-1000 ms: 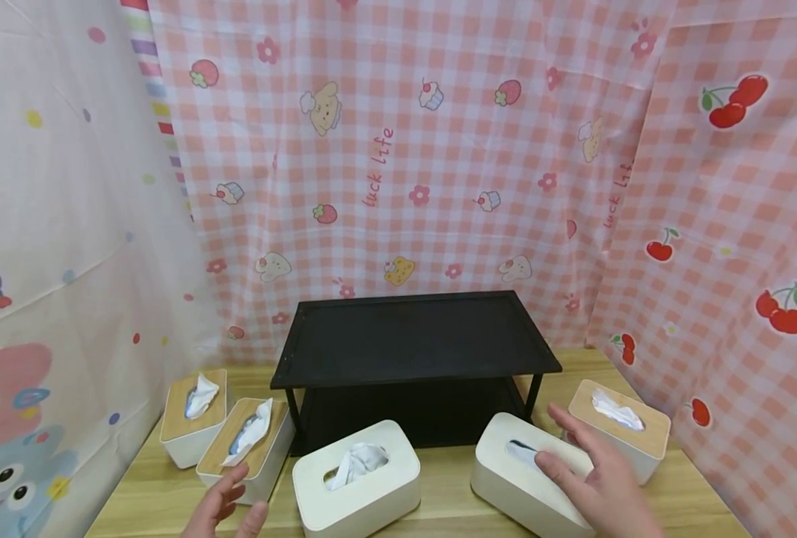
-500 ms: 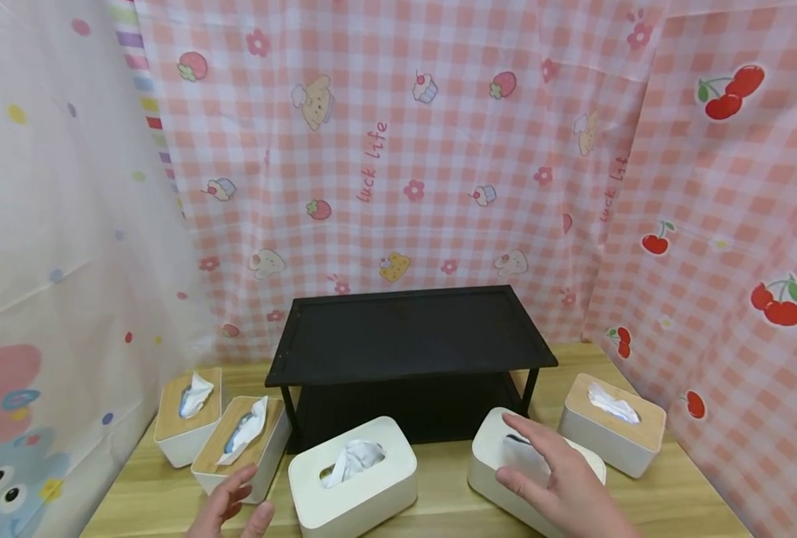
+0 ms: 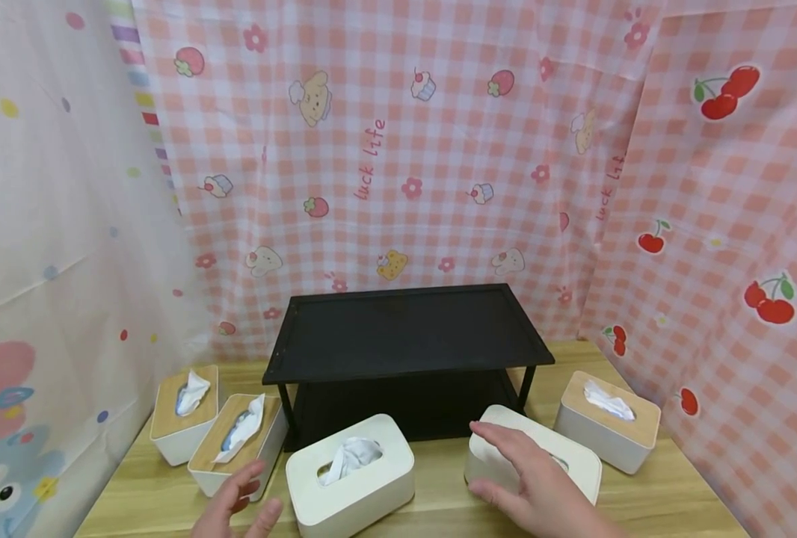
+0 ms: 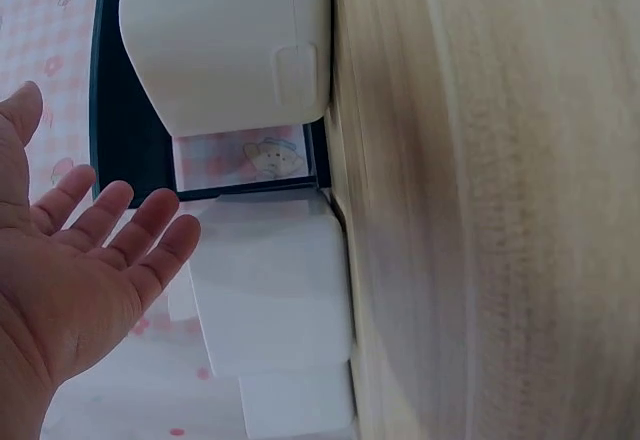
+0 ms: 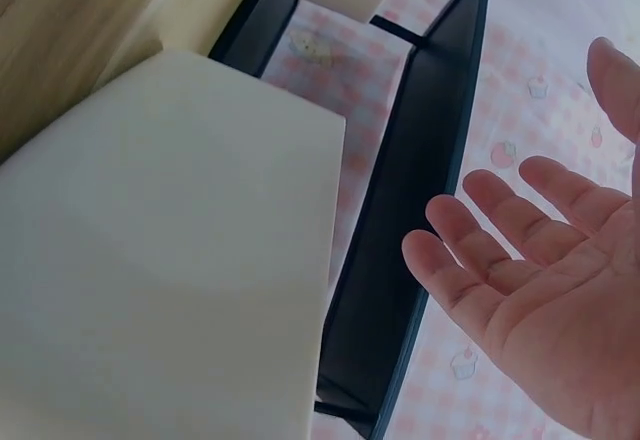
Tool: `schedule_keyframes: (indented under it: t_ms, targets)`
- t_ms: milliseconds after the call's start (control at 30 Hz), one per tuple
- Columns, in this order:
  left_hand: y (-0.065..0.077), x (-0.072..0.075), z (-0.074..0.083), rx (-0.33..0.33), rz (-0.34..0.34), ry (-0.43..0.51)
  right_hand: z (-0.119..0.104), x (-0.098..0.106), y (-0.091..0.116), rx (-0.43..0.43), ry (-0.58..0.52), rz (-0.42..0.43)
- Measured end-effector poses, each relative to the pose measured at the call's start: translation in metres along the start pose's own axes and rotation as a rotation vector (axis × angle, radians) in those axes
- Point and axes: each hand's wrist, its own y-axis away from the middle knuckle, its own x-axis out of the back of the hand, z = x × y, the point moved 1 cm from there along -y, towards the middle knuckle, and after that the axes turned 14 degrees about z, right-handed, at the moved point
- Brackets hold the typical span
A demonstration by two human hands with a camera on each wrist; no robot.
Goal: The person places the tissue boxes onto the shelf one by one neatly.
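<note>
Above a white tissue box (image 3: 583, 452) at the front right hovers my right hand (image 3: 536, 478), fingers extended, hiding part of its lid and slot. In the right wrist view this hand (image 5: 560, 290) has spread fingers and holds nothing. My left hand (image 3: 233, 508) hangs near a wood-topped tissue box (image 3: 220, 437), thumb apart from the fingers; in the left wrist view the palm (image 4: 85, 270) shows with nothing in it. Between the hands stands another white tissue box (image 3: 398, 482), angled, a tissue poking from its slot.
A black two-tier rack (image 3: 408, 332) stands behind the white boxes. Another wood-topped tissue box (image 3: 183, 437) is at the far left, and one more (image 3: 610, 441) at the right. Patterned curtains (image 3: 412, 149) enclose the wooden table (image 3: 439, 515) at the back and sides.
My right hand has moved left over the front right white box, covering its tissue slot. The left hand has shifted slightly right in view. The boxes and rack look unmoved apart from a small camera shift.
</note>
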Motion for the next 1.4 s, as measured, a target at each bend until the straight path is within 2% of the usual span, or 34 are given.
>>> schedule_keyframes:
  t_ms: [233,367,500,667,933,1267,1400]
  targets:
    - [0.004,-0.002,0.001,0.019,-0.03,0.003,-0.007,-0.005,0.0,-0.02,-0.023,-0.074]
    - [0.004,-0.002,0.003,-0.01,-0.023,-0.004,-0.012,-0.009,-0.005,-0.03,-0.023,-0.129]
    - [0.003,-0.002,0.004,-0.046,-0.039,-0.015,-0.015,-0.014,-0.011,-0.002,-0.022,-0.17]
    - [0.005,-0.003,0.006,-0.052,-0.07,-0.007,-0.016,-0.02,-0.013,0.021,-0.037,-0.19]
    - [0.011,-0.005,0.007,-0.046,-0.065,-0.001,-0.016,-0.024,-0.01,-0.041,-0.047,-0.252]
    - [0.012,-0.005,0.009,-0.028,-0.12,0.018,-0.015,-0.03,-0.007,-0.076,-0.062,-0.26]
    - [0.015,-0.007,0.008,-0.024,-0.127,0.016,-0.015,-0.032,-0.004,-0.114,-0.078,-0.288]
